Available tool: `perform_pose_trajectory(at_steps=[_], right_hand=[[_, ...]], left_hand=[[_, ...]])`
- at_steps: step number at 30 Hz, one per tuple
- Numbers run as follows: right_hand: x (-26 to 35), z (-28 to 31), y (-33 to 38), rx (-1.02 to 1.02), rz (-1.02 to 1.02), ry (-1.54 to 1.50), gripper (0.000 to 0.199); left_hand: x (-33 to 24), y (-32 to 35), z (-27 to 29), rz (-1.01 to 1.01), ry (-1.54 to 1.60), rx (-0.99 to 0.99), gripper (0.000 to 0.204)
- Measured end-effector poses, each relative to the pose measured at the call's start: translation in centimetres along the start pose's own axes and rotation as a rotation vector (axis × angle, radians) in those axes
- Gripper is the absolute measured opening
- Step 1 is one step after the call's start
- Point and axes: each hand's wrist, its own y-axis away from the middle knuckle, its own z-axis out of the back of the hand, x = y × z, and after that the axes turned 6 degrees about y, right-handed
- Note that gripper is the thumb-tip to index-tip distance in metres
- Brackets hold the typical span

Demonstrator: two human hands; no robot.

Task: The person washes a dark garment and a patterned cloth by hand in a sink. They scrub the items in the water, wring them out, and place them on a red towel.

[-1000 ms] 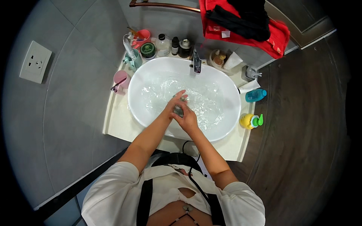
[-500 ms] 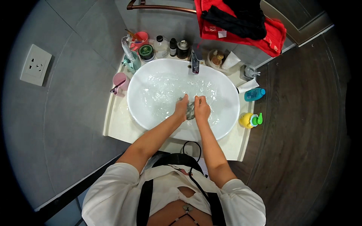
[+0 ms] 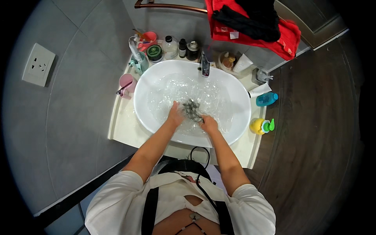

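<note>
A small grey cloth with a dark mottled pattern (image 3: 192,111) lies spread in the water of a white oval basin (image 3: 141,113). My right hand (image 3: 209,123) is closed on the cloth's near right edge. To the left of the cloth, my left hand (image 3: 176,113) dips into the water with its thumb up. Its other fingers are blurred and partly under the surface, so I cannot make out whether they touch the cloth. A dark faucet (image 3: 204,64) stands at the basin's far rim.
Behind the basin stand a green-lidded jar (image 3: 154,52), a clear bottle (image 3: 169,47) and small dark bottles. A pink cup (image 3: 127,83) is at the left. On the right are a blue bottle (image 3: 267,99) and a yellow pump bottle (image 3: 258,126). A red towel (image 3: 288,37) hangs from a rail.
My hands have moved apart, the left one to the left and the right one slightly nearer me. The cloth, bunched between them before, is now spread out in the water.
</note>
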Motion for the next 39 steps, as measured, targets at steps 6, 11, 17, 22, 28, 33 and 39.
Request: perform_pose_trajectory(at_steps=[6, 11, 17, 22, 28, 33, 39], right_hand=[[1.0, 1.7, -0.4, 0.154, -0.04, 0.18, 0.034], [1.6, 4.2, 0.2, -0.125, 0.097, -0.117, 0.035], [6.2, 12.0, 4.0, 0.05, 0.004, -0.992, 0.049], [5.5, 10.7, 4.4, -0.509, 0.15, -0.73, 0.036], [9.4, 8.7, 6.0, -0.485, 0.185, -0.739, 0.017], [9.5, 7.3, 3.8, -0.682, 0.053, -0.388, 0.019], [3.2, 5.9, -0.4, -0.596, -0.231, -0.449, 0.025]], left_hand=[[0.6, 0.5, -0.1, 0.028, -0.178, -0.098, 0.068], [1.3, 2.9, -3.2, 0.153, -0.245, 0.039, 0.064], [1.5, 5.6, -8.0, 0.216, -0.071, 0.213, 0.037], [1.4, 2.4, -7.8, 0.018, -0.124, 0.303, 0.03], [2.4, 2.3, -9.4, -0.024, -0.28, 0.073, 0.033], [3.4, 3.8, -9.2, 0.01, -0.255, 0.083, 0.033], [3.7, 6.2, -11.0, 0.05, -0.57, -0.028, 0.028]])
